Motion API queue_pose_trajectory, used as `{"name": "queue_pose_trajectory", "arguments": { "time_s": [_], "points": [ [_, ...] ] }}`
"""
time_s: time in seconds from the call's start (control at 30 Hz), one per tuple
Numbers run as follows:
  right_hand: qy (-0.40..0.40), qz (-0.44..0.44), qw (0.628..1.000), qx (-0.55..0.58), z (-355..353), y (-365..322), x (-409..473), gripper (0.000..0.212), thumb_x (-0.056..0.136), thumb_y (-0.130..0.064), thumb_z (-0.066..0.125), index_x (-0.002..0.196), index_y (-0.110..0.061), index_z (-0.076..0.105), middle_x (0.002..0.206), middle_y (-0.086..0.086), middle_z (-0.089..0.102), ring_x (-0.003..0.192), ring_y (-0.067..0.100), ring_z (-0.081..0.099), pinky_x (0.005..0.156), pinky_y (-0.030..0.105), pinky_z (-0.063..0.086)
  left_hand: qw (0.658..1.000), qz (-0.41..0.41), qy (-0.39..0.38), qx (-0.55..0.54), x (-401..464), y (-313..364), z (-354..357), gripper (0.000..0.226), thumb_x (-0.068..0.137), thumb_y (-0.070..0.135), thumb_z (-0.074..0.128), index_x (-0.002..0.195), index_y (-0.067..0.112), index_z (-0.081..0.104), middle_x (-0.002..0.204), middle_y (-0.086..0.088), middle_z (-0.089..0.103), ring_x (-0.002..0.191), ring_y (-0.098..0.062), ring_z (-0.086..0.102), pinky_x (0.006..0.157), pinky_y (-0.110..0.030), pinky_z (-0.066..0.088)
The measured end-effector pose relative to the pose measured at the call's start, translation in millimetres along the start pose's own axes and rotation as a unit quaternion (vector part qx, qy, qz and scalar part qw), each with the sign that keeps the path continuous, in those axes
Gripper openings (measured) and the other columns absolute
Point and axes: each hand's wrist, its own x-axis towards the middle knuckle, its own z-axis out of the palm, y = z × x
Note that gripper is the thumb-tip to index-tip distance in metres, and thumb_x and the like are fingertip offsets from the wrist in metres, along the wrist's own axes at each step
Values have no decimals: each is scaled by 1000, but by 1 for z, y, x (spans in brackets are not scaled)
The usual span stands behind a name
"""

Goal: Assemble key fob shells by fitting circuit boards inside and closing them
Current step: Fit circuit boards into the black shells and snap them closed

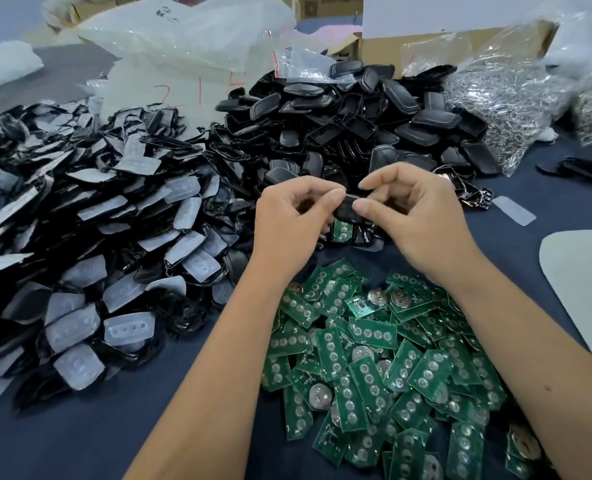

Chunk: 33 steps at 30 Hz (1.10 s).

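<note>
A black key fob shell (346, 208) is held above the table between both hands. My left hand (289, 221) grips its left end, thumb on top. My right hand (414, 216) pinches its right end between thumb and forefinger. Much of the shell is hidden by my fingers. Just below it a green circuit board (342, 231) lies in a shell on the table. A heap of green circuit boards (384, 368) with round battery clips spreads under my forearms. A pile of black shell backs (350, 116) rises behind my hands.
At the left lies a big heap of black shell fronts with translucent rubber pads (80, 244). Bags of metal key rings (502, 98) sit at the back right, cardboard boxes (426, 39) and plastic bags behind. A white board (582, 282) lies at the right edge.
</note>
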Motion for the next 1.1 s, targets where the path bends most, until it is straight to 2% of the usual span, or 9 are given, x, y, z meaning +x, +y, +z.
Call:
{"name": "queue_pose_trajectory", "arguments": {
  "time_s": [0.1,0.27,0.33,0.43,0.53,0.67,0.8,0.97,1.1],
  "points": [
    [46,47,991,117,0,1,1,21,91,-17,79,109,-12,70,82,3,78,81,16,72,82,36,58,994,-57,11,-89,-2,2,8,8,98,7,68,97,4,76,75,-7,72,63,-13,65,64,-25,55],
    [49,71,969,231,4,0,0,16,91,-10,76,106,-13,71,93,2,80,79,11,71,77,25,57,967,-150,32,-204,-4,4,16,13,102,5,62,94,4,72,77,-6,72,64,-13,67,67,-22,58],
    [74,78,969,223,4,1,0,14,92,-4,76,105,-8,70,89,3,80,74,13,69,75,27,58,971,-144,13,-192,-5,4,16,13,102,5,62,93,5,71,82,-12,73,68,-15,70,69,-25,60],
    [79,69,980,168,-1,2,2,14,91,-2,77,102,-8,71,84,6,79,70,17,68,73,28,57,992,-74,-7,-104,-6,3,15,6,97,5,69,96,7,75,88,-17,75,76,-19,73,73,-32,62],
    [66,69,981,169,-2,0,1,16,89,-3,79,101,-10,71,82,6,78,69,17,69,71,27,57,995,-44,-19,-89,-4,3,11,9,93,4,74,96,12,78,86,-16,76,77,-20,73,70,-28,60],
    [49,107,952,282,2,-5,-2,27,79,-12,80,105,-10,70,92,8,80,80,18,74,74,28,60,988,-84,-7,-129,-5,2,13,8,96,1,69,99,6,75,92,-20,75,78,-18,70,72,-29,60],
    [45,111,947,297,1,-7,-2,33,77,-12,80,108,-9,68,95,9,81,86,20,78,75,30,62,977,-117,-16,-178,-7,2,15,8,97,-1,66,103,-2,72,93,-20,73,81,-19,71,75,-31,62],
    [40,118,940,316,1,-8,0,26,78,-10,75,103,-8,67,79,0,78,74,14,74,71,26,61,971,-132,-47,-192,-7,4,16,9,99,0,64,104,0,72,88,-11,74,75,-16,70,71,-25,59],
    [33,131,927,349,1,-9,1,25,78,-6,73,103,-7,67,72,-2,72,66,11,69,63,21,58,969,-146,-66,-189,-6,5,16,9,101,4,63,104,-1,70,91,-16,70,78,-21,65,70,-25,56]
  ]
}}
